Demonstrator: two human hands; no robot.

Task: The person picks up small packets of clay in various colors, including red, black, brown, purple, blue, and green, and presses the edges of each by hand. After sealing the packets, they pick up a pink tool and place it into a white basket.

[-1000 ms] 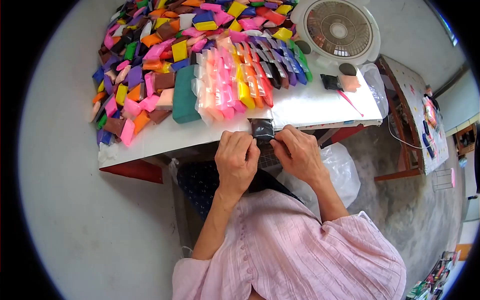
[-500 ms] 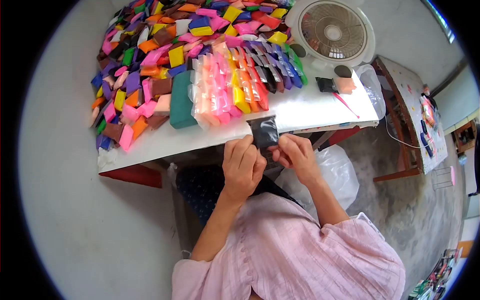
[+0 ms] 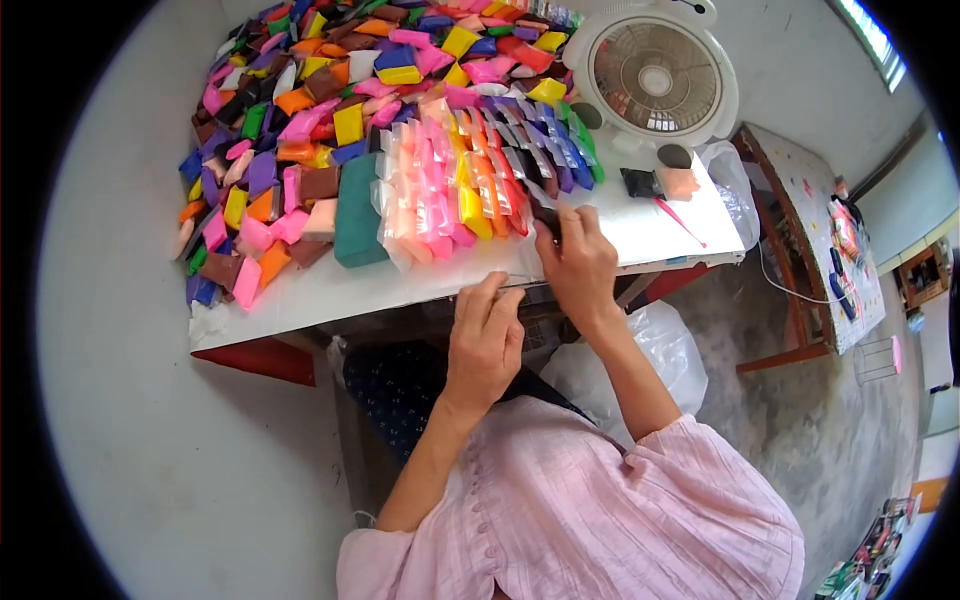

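My right hand (image 3: pixel 580 262) is closed on a small black packet (image 3: pixel 546 216), mostly covered by the fingers. It holds the packet at the right end of the rows of clear-wrapped packets, close to the red packet (image 3: pixel 512 205). My left hand (image 3: pixel 482 345) rests at the table's front edge, fingers apart and loosely bent, with nothing visible in them. The rows run from pale peach packets (image 3: pixel 400 200) through pink, yellow, orange and red to blue and green packets (image 3: pixel 588 150). A dark green block (image 3: pixel 358 212) stands against their left side.
A large heap of coloured packets (image 3: pixel 300 125) covers the table's back left. At right are a white fan (image 3: pixel 655 80), a black packet (image 3: pixel 640 183), a peach packet (image 3: pixel 677 182) and a pink stick (image 3: pixel 680 222). Below hangs a clear plastic bag (image 3: pixel 650 350).
My right hand has moved up and forward with the black packet, from in front of the table to the rows. My left hand has let go of the packet and stays near the edge.
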